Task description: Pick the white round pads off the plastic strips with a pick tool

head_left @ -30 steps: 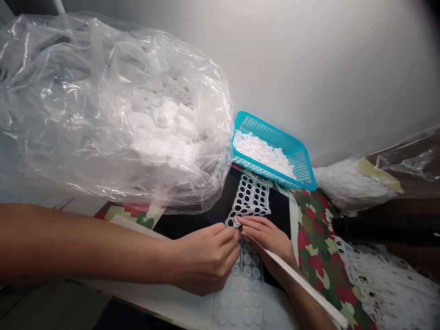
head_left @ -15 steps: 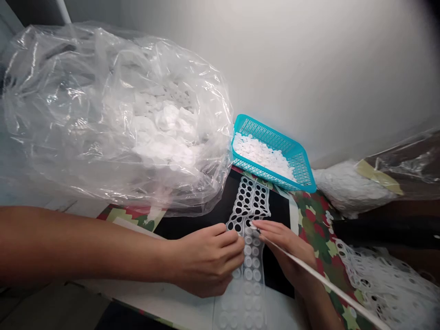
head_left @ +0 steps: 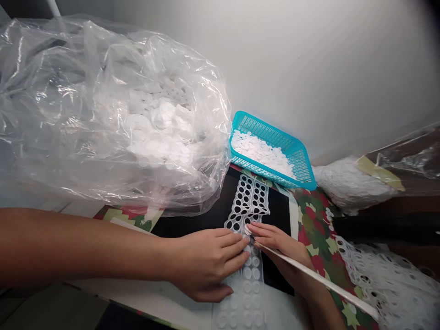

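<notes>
A translucent white sheet with rows of round holes [head_left: 255, 273] runs down the work surface. Its far rows show black through open holes; white discs fill the nearer ones. My left hand [head_left: 211, 263] lies palm down over the sheet's left side, fingers stretched and thumb apart, holding nothing visible. At the sheet's right edge, my right hand [head_left: 282, 245] has its fingers closed around a long thin white stick [head_left: 319, 277], which slants toward the lower right. Its fingertips touch a small white disc [head_left: 248, 229] at a hole. The thumb is mostly hidden.
A turquoise basket [head_left: 275, 178] of white discs stands behind the sheet. On the left bulges a large clear plastic bag [head_left: 103, 137] with white pieces inside. Perforated sheets [head_left: 395, 284] are heaped at right, near another filled bag [head_left: 357, 185]. A black mat [head_left: 199, 223] lies underneath.
My left hand has gone from curled fingers to flat, stretched ones over the sheet. My right fingertips have shifted slightly left and down, and the stick's tip has come with them.
</notes>
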The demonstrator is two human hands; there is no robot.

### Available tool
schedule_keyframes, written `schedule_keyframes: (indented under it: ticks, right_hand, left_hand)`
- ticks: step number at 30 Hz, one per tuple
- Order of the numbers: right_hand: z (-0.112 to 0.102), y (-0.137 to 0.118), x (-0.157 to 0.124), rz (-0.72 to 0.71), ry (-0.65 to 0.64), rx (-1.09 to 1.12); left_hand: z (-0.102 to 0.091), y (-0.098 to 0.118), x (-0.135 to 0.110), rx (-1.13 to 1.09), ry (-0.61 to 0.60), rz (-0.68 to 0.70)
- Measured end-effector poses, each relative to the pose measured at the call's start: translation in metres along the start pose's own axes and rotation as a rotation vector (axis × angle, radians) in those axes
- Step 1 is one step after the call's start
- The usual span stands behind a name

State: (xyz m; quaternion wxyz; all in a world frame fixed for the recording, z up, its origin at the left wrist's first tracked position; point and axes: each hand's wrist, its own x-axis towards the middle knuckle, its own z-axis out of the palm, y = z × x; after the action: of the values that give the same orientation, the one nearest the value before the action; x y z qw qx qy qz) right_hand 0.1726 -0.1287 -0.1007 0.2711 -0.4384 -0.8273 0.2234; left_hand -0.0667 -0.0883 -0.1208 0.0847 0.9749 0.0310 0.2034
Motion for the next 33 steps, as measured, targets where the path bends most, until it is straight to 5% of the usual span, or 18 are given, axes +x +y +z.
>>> schedule_keyframes:
  ticks: [24, 33]
  right_hand:
    - [0.012, 0.002, 0.002, -0.244, 0.055, -0.311]
    - [0.02, 0.007, 0.0, -0.093, 0.163, -0.252]
  left_hand:
    - [-0.007, -0.002, 0.004, -0.065, -0.036, 0.023]
    - [-0.007, -0.001, 0.006, -0.078, -0.025, 0.037]
